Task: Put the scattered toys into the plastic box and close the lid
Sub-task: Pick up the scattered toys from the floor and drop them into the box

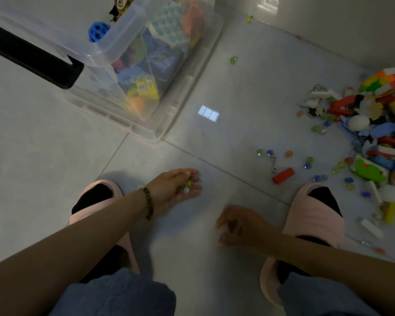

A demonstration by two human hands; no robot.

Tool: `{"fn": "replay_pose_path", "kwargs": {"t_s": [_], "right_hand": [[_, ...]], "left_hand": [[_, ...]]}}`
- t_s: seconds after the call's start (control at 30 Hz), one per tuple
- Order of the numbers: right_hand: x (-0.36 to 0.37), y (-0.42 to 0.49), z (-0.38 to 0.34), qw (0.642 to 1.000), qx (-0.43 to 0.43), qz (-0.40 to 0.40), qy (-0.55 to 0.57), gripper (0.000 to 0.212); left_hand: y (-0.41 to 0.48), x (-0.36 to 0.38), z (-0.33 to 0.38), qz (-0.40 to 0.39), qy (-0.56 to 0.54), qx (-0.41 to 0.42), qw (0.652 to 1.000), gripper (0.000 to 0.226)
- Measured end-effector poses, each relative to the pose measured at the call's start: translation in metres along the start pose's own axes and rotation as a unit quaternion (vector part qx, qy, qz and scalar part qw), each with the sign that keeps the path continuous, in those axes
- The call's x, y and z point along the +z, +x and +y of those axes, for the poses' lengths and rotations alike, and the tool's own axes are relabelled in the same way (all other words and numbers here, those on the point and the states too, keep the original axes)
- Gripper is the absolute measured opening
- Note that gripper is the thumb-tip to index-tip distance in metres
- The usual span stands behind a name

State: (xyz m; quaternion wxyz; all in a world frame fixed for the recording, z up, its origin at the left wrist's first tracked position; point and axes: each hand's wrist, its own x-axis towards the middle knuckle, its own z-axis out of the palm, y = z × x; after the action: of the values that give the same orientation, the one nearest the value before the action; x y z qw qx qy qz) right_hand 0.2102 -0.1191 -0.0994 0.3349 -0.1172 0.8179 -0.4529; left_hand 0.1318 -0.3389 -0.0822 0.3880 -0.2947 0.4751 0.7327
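My left hand is cupped palm-up with the fingers curled loosely around a few glass marbles, a yellow one and a clear one showing; that grip is closed on them but not tight. My right hand hangs low over the floor with fingers half-curled, and I cannot tell whether it holds anything. The clear plastic box, open and already part-filled with blocks, lies ahead and to the left, nearer my loaded left hand. The loose marbles, the red block and the toy pile lie off to my right, nearer the right hand.
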Motion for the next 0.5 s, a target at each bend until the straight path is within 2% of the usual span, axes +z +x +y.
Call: {"fn": "replay_pose_path", "kwargs": {"t_s": [0.2,0.37,0.5], "right_hand": [[0.0015,-0.0017,0.0015,0.999,-0.026,-0.014,-0.023,0.031],[0.0032,-0.0027,0.0016,0.995,-0.032,-0.04,-0.087,0.02],[0.0033,0.002,0.0025,0.991,-0.036,0.025,-0.124,0.011]], "left_hand": [[-0.0011,0.0048,-0.0041,-0.01,0.0,-0.013,1.0,0.023],[-0.0018,0.0052,-0.0069,-0.008,0.008,-0.02,1.0,0.024],[-0.0005,0.0059,-0.0082,-0.004,0.009,-0.03,1.0,0.026]]}}
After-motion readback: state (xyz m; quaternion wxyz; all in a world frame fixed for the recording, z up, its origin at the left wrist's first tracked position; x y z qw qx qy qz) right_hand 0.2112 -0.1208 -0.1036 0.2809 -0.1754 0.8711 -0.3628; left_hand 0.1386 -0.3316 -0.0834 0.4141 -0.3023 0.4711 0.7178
